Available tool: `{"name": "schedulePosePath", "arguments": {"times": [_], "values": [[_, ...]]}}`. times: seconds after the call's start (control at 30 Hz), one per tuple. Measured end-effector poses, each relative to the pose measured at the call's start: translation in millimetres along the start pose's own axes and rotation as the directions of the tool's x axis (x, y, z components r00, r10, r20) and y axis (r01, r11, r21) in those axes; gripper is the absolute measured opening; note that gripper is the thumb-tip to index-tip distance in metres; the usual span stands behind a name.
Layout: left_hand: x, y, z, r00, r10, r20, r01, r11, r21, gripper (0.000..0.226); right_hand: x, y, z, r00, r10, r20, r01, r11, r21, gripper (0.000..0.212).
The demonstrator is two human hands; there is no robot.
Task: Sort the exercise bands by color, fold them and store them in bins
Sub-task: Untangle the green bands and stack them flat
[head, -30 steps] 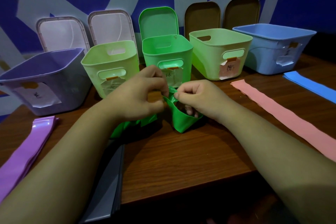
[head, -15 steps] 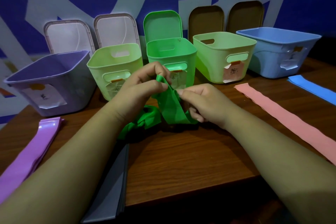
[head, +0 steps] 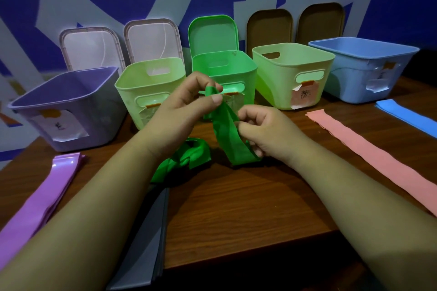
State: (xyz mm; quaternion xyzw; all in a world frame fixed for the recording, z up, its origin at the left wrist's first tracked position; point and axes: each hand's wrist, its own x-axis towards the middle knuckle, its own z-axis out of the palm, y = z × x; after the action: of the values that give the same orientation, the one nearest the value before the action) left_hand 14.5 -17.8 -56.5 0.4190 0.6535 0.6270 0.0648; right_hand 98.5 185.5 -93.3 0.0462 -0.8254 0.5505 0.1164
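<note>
I see the left hand [head: 186, 106] pinching the green band [head: 227, 134] up high near the green bin [head: 246, 66] while the right hand [head: 267, 130] grips it lower.

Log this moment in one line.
folding green band | left hand pinches upper end | right hand grips lower fold | green bin open behind
</note>
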Motion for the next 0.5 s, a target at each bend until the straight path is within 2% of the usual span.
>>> {"name": "schedulePosePath", "arguments": {"times": [0.07, 0.13, 0.2, 0.23, 0.33, 0.43, 0.5], "values": [[0.6, -4.5, -4.2, 1.000, 0.022, 0.008, -0.023, 0.968, 0.249, 0.014, 1.4, 1.2, -0.5, 0.998, -0.016, -0.056, 0.011, 0.997, -0.079, 0.011], [2.5, -8.3, -6.0, 0.996, 0.083, 0.031, -0.088, 0.860, 0.503, 0.013, 4.0, 3.9, -0.6, 0.995, -0.009, -0.102, -0.001, 0.995, -0.100, 0.008], [4.1, -9.4, -6.1, 0.989, 0.138, 0.049, -0.137, 0.761, 0.634, 0.027, 5.7, 6.5, -1.0, 0.989, -0.007, -0.145, -0.010, 0.993, -0.116, 0.007], [4.5, -10.1, -5.9, 0.989, 0.142, 0.043, -0.136, 0.752, 0.645, 0.035, 6.1, 6.9, -1.4, 0.987, -0.008, -0.163, -0.012, 0.992, -0.123, 0.007], [3.7, -11.4, -2.2, 0.994, 0.093, -0.052, -0.051, 0.844, 0.534, 0.039, 5.2, 6.1, -3.1, 0.981, -0.019, -0.193, -0.002, 0.994, -0.110, 0.006], [4.0, -9.3, 5.4, 0.990, 0.025, -0.141, 0.011, 0.969, 0.248, 0.021, 5.5, 7.0, -4.2, 0.975, -0.029, -0.220, 0.022, 0.999, -0.035, 0.004], [4.6, -8.5, 7.3, 0.990, 0.009, -0.139, 0.008, 0.993, 0.121, 0.017, 7.6, 8.5, -4.1, 0.972, -0.031, -0.231, 0.032, 0.999, 0.002, 0.007]]}}
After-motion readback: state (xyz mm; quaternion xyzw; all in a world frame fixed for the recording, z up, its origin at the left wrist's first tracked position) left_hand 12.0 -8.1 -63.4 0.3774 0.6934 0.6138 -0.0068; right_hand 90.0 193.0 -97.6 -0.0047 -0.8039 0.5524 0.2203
